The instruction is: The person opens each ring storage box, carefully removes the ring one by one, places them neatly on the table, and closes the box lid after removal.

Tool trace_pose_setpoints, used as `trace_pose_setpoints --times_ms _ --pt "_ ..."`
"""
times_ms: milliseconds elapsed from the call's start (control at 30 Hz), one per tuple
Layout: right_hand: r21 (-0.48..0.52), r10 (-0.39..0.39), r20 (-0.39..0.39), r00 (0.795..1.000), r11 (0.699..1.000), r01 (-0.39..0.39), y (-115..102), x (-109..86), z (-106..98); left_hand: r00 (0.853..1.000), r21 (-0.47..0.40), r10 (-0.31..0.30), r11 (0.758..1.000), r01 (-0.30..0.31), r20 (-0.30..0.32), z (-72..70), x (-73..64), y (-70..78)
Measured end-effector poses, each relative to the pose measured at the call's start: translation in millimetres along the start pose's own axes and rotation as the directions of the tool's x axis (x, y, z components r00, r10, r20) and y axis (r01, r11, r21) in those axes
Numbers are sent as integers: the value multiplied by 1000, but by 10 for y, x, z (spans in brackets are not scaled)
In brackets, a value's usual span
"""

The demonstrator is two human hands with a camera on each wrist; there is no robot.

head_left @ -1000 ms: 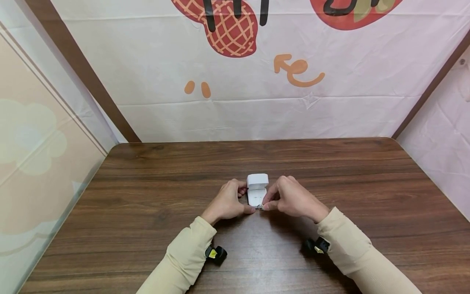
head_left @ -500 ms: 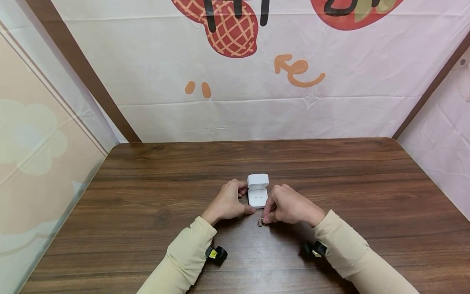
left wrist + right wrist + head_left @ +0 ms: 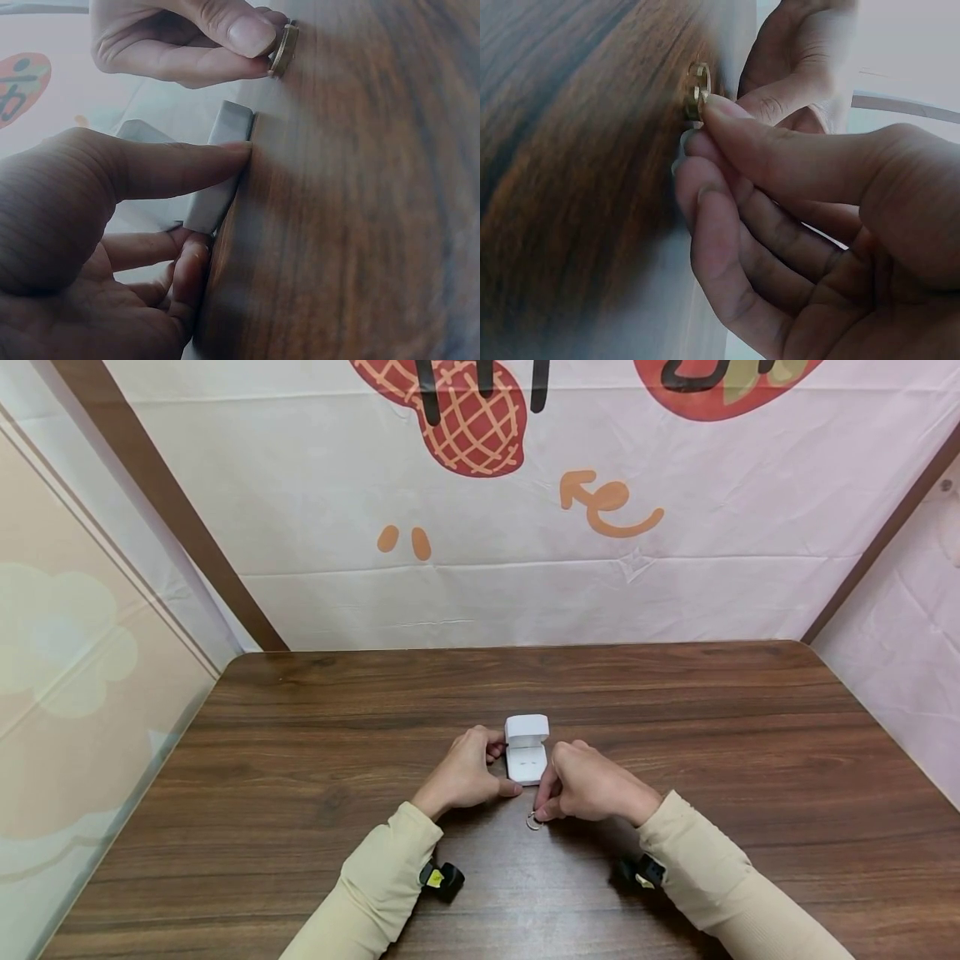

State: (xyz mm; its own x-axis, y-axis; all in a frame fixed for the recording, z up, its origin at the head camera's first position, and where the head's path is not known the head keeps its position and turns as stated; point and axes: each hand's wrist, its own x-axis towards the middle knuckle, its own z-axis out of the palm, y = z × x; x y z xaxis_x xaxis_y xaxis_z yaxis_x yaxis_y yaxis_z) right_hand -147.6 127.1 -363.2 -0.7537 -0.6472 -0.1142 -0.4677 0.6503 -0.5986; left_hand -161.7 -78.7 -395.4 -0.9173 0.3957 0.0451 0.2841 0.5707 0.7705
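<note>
A small white ring box (image 3: 527,766) stands with its lid up on the brown wooden table (image 3: 360,710); two slits show in its white insert. My left hand (image 3: 467,770) holds the box from its left side. In the left wrist view the thumb (image 3: 180,166) lies along the front of the box's base (image 3: 234,120), other fingers at its side. Between thumb and index finger my right hand (image 3: 592,783) pinches a gold ring (image 3: 533,821), just in front of the box and low over the tabletop. The right wrist view shows the ring (image 3: 699,86) at the fingertips, partly covered by them.
Each wrist wears a black camera on a strap, the left one (image 3: 446,881) and the right one (image 3: 641,870) both on the inner side. A printed white cloth (image 3: 337,602) hangs behind the table's far edge, with more cloth at both sides.
My right hand has drawn the ring from the box's front edge toward me, and it has since turned so its round opening shows. The left hand and box have stayed put.
</note>
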Motion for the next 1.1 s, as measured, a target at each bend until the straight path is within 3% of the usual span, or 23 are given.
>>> trace_pose_setpoints --times_ms 167,467,867,1000,1100 --pt "12 -8 -8 1000 1000 8 8 -3 -33 1000 4 5 1000 -5 -5 1 2 1" --pt "34 67 -88 994 997 -64 90 -16 -198 1000 -15 -13 1000 13 -12 6 -4 13" --pt "212 222 -170 960 960 -184 316 -13 -375 1000 -15 -18 1000 18 -9 6 -4 11" --pt "342 249 -138 959 920 -189 368 14 -354 1000 -13 -8 1000 8 -4 3 1 10" --pt "460 260 -104 960 868 -185 398 41 -318 1000 -15 -3 1000 3 -2 1 3 11"
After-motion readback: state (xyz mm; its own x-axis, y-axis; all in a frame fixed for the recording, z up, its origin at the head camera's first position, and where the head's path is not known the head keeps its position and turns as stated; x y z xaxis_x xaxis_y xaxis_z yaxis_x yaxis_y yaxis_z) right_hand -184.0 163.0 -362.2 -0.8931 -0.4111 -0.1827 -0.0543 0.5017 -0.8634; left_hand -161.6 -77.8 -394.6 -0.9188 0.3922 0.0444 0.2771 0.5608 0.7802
